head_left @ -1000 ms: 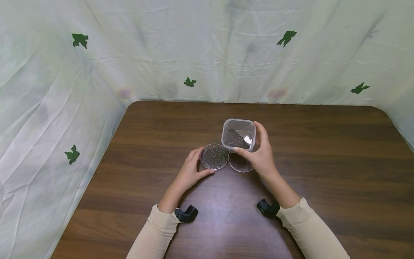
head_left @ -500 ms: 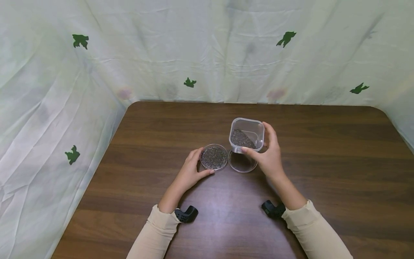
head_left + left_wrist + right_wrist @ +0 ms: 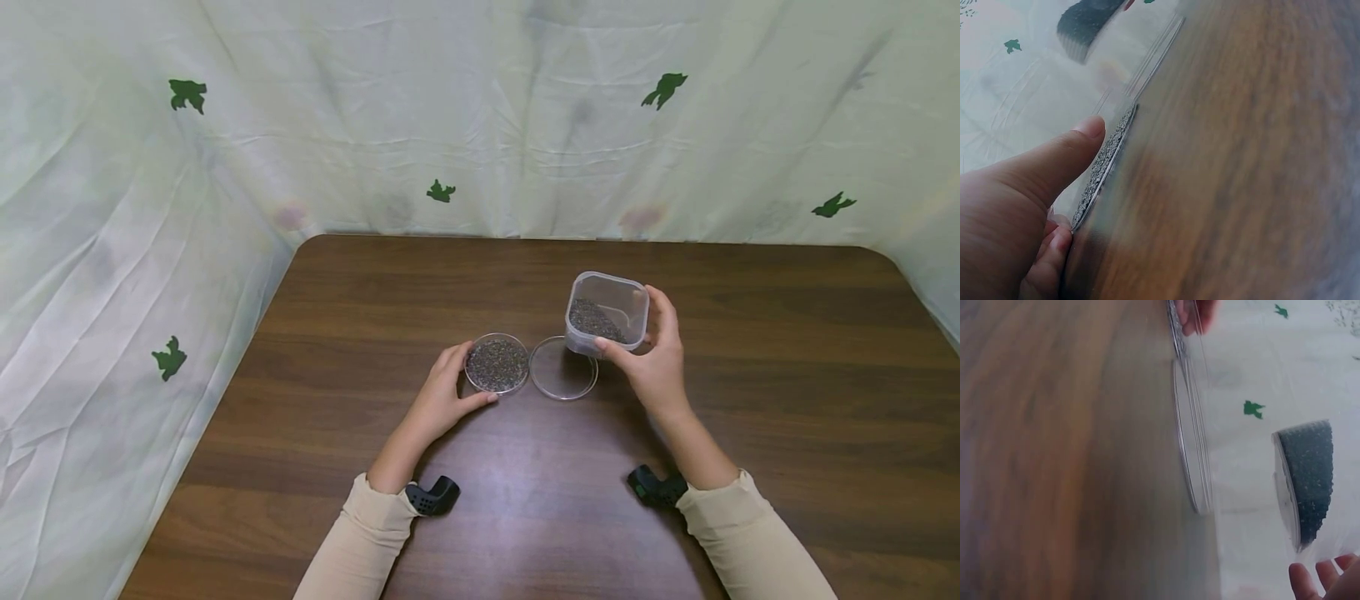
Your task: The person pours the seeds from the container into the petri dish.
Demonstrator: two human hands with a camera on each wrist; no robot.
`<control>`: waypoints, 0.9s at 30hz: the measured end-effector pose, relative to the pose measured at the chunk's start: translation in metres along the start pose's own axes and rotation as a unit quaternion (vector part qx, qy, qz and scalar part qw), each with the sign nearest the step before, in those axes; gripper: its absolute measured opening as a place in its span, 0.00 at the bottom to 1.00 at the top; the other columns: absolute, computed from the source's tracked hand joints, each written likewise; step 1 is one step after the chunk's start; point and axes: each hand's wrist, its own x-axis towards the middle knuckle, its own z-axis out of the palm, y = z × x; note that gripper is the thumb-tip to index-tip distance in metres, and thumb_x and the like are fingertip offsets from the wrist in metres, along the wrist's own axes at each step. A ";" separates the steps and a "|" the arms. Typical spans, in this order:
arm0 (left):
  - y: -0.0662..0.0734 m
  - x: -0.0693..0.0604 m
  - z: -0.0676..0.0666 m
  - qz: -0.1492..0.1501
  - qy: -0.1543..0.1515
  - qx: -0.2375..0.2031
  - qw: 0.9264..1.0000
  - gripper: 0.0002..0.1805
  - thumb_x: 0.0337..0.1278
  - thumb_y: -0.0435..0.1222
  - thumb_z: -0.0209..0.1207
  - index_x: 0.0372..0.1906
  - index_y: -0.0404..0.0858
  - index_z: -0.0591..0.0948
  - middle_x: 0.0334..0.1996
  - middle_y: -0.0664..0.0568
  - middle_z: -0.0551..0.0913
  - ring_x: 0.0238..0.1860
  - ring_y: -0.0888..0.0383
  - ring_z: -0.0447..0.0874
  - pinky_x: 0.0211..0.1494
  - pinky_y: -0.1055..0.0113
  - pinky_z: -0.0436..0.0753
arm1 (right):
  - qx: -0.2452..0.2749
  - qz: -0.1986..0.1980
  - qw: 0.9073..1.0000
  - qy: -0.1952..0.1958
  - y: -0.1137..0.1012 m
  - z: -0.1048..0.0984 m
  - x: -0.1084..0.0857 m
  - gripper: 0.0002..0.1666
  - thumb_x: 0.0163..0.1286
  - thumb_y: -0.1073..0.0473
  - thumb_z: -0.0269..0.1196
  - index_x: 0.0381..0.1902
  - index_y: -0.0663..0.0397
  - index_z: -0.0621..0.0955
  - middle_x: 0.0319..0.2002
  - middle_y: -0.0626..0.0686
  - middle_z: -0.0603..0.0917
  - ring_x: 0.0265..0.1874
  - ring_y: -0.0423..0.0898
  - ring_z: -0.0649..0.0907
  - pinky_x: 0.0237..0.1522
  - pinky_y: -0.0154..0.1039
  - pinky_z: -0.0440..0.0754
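Note:
On the table stands a round clear petri dish (image 3: 497,363) filled with dark grey granules. My left hand (image 3: 441,398) holds it by the rim, thumb at the near side and fingers at the far left. Just right of it lies a second clear dish (image 3: 562,377), with no granules seen in it. My right hand (image 3: 658,367) grips a square clear plastic container (image 3: 632,315) by its right side, raised above the table and tilted. Dark granules (image 3: 1311,481) are heaped to one side inside it. The container covers the second dish's far right edge in the head view.
The brown wooden table (image 3: 360,292) extends around the dishes. A pale curtain (image 3: 480,108) with green leaf-like patches stands behind its far edge and along the left. A black device (image 3: 433,497) sits at each wrist.
My right hand has moved right with the container, from beside the filled dish to over the second dish's far right edge, uncovering most of that dish. The left hand has stayed put.

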 end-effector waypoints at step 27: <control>-0.001 0.000 0.000 0.002 0.001 0.007 1.000 0.47 0.38 0.46 0.69 0.63 0.31 0.61 0.58 0.39 0.64 0.59 0.46 0.61 0.61 0.54 0.60 | -0.062 0.048 0.995 0.056 0.029 -0.044 -0.002 0.49 0.44 0.64 0.72 0.63 0.51 0.61 0.54 0.51 0.69 0.50 0.46 0.68 0.39 0.32 0.64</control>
